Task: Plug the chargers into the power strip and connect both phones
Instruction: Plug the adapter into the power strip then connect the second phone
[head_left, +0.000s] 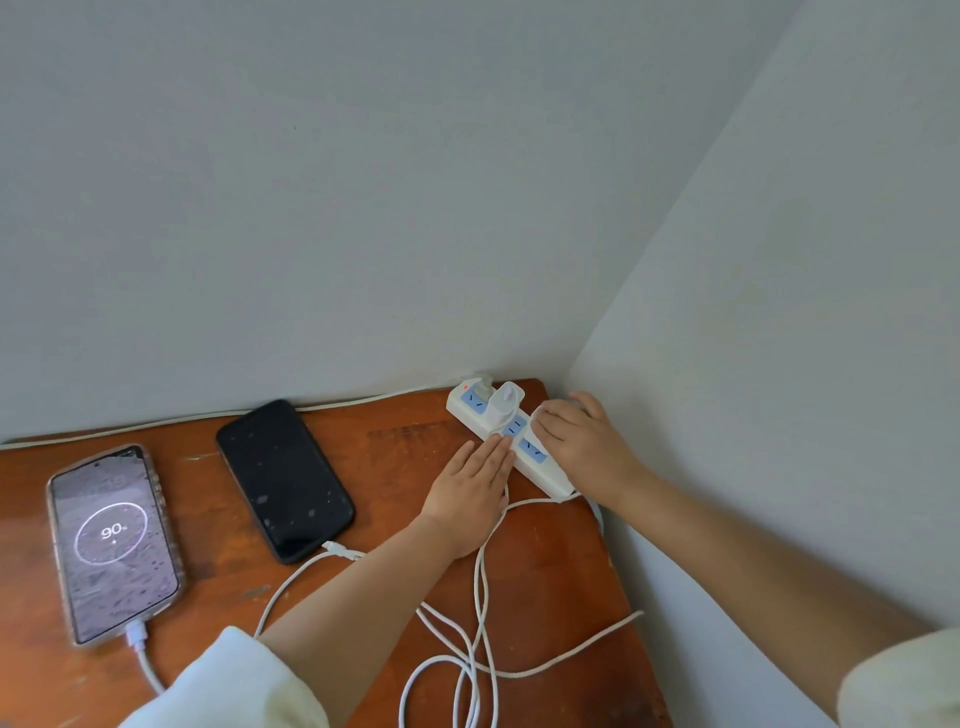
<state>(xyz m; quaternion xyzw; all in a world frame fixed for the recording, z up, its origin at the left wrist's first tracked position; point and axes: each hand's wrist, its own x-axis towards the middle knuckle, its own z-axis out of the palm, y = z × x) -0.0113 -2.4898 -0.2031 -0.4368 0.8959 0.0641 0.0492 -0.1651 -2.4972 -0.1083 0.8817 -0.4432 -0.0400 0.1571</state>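
- Nearest, white cables (480, 613) loop over the wooden table (395, 431) at about 6 o'clock.
- Left at 9 o'clock, the lit phone (111, 543) shows 90 with a cable plugged in; beside it the dark phone (284, 478) also has a cable at its near end.
- Farther, at 3 o'clock, the left hand (475, 493) lies flat, fingers straight, fingertips touching the power strip (511, 439).
- Right hand (584, 439) rests on the strip's far side, fingers loosely curved over it.
- Farthest, a white charger (505, 405) stands plugged into the strip, by the wall corner.
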